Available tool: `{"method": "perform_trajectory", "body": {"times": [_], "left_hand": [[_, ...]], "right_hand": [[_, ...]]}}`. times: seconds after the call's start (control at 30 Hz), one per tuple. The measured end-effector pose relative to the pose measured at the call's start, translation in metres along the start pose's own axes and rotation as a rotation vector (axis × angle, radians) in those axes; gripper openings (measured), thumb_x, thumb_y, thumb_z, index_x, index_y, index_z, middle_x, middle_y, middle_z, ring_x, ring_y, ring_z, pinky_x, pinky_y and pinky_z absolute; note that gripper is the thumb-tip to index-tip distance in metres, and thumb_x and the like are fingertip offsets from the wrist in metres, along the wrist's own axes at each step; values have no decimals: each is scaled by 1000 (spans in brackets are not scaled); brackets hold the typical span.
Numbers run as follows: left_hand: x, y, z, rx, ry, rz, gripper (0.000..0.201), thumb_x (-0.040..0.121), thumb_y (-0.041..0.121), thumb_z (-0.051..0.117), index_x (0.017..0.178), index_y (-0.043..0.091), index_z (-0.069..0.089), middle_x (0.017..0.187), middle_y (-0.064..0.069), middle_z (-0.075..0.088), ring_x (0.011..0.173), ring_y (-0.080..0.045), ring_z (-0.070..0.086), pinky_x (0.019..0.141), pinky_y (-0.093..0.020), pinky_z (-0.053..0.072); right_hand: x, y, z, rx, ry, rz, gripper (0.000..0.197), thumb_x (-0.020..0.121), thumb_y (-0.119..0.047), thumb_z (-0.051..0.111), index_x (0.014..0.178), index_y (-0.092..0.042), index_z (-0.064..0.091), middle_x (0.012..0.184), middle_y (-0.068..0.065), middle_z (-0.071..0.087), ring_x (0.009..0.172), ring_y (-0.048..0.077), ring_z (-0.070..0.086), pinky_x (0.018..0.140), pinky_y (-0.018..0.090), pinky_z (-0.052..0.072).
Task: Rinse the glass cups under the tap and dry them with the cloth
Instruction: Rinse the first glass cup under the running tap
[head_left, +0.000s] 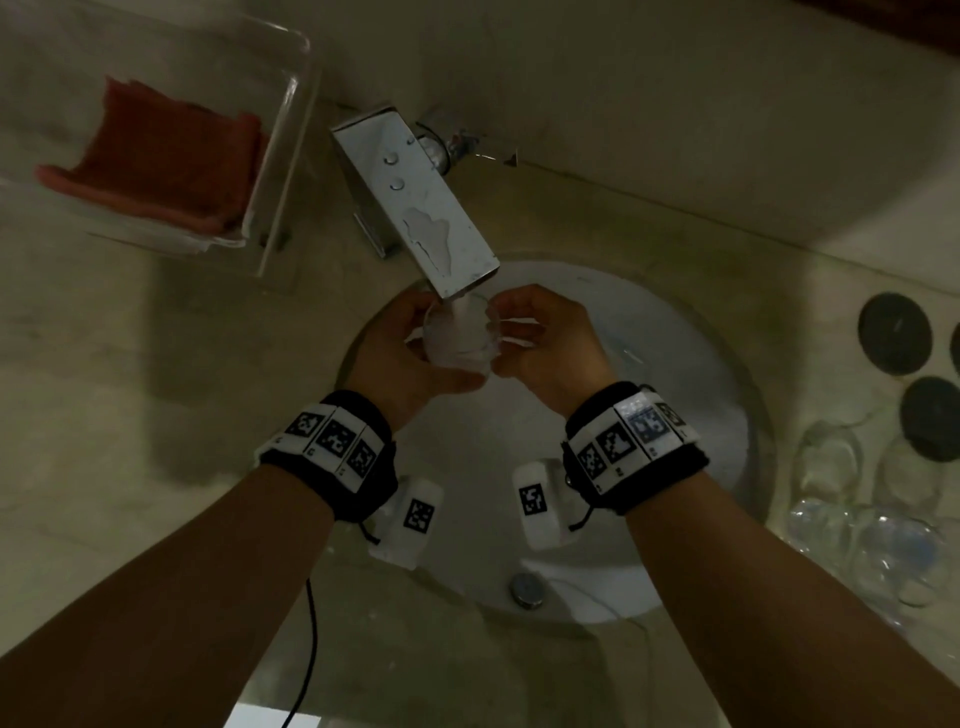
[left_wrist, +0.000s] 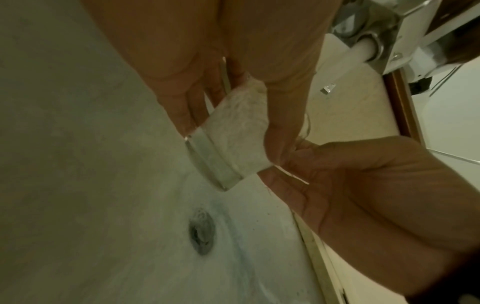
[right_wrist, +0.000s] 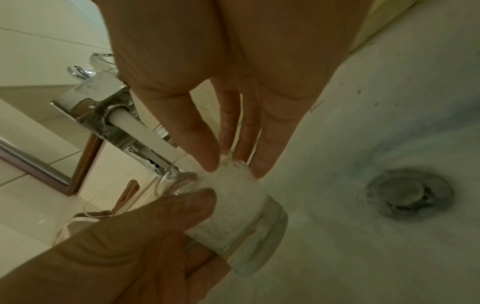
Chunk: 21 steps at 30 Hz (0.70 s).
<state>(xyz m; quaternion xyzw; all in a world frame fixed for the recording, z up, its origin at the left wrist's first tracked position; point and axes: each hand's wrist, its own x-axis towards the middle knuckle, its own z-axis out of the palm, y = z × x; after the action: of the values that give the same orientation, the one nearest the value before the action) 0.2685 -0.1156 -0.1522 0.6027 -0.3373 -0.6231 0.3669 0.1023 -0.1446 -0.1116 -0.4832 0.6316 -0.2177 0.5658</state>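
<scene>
I had both hands together on one glass cup (head_left: 457, 338) under the tap (head_left: 415, 197), left hand (head_left: 410, 358) wrapped round it, right hand (head_left: 545, 348) pinching its rim. Wet glass could have slipped into the sink (head_left: 701, 395). Cloth (head_left: 166, 156) lay at ten o'clock.

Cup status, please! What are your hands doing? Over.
Both hands, left and right, hold cup under running tap. Cup filling over sink. Cloth untouched. Nothing in the way.
</scene>
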Motion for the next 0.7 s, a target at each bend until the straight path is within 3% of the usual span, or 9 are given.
{"method": "perform_trajectory", "body": {"times": [0.1,0.17,0.2,0.3,0.37,0.43,0.53,0.6,0.7], "left_hand": [[-2,4,0,-7,1,25,68,57,0,92,114,18,62,121,-4,67,102,-7,67,73,-14,56],[-2,6,0,52,16,26,57,61,6,93,104,29,63,112,4,70,99,-4,68,75,-13,55],[-3,5,-1,75,20,8,51,65,10,92,104,30,65,110,6,71,99,-5,68,78,-15,56],[-3,3,0,71,32,-141,42,70,32,87,108,21,73,107,2,76,103,-19,71,89,-37,59],[-6,5,4,33,50,-289,18,81,36,79,91,22,75,91,3,77,90,-21,72,88,-39,59],[-5,7,8,43,59,-398,24,86,42,73,82,18,73,86,-1,75,81,-20,69,83,-35,59],[-8,10,9,79,48,-476,46,85,51,70,96,6,75,96,-13,75,85,-24,70,71,-33,59],[-9,11,8,73,54,-491,52,84,54,70,102,6,75,100,-13,76,89,-25,72,66,-32,58],[-11,12,8,66,61,-492,46,83,56,69,94,12,75,95,-11,74,86,-23,70,63,-32,58]], "right_hand": [[2,-4,-2,-9,-2,9,46,73,17,68,107,-14,64,104,1,69,101,24,69,89,45,61],[3,-12,-4,4,30,-12,49,77,13,69,118,-13,62,114,1,67,106,21,67,93,45,59],[4,-17,-5,11,50,-31,54,79,11,69,128,-12,58,124,1,63,111,19,65,94,42,59],[11,-43,-13,-13,94,-148,74,84,6,70,148,-16,40,149,-2,47,125,12,55,93,27,55],[17,-60,-15,3,92,-228,81,83,6,70,153,-15,34,154,0,42,131,15,51,98,27,54],[22,-71,-14,3,78,-269,83,80,2,70,153,-13,34,153,3,43,133,17,52,104,32,51],[24,-76,-15,12,83,-272,77,79,-1,70,149,-10,39,148,7,49,128,19,56,105,37,52],[24,-75,-16,14,86,-272,74,81,0,71,148,-10,41,146,7,51,125,18,58,103,35,53],[25,-73,-15,9,86,-271,73,83,2,69,148,-12,41,144,6,53,123,17,60,102,33,54]]}}
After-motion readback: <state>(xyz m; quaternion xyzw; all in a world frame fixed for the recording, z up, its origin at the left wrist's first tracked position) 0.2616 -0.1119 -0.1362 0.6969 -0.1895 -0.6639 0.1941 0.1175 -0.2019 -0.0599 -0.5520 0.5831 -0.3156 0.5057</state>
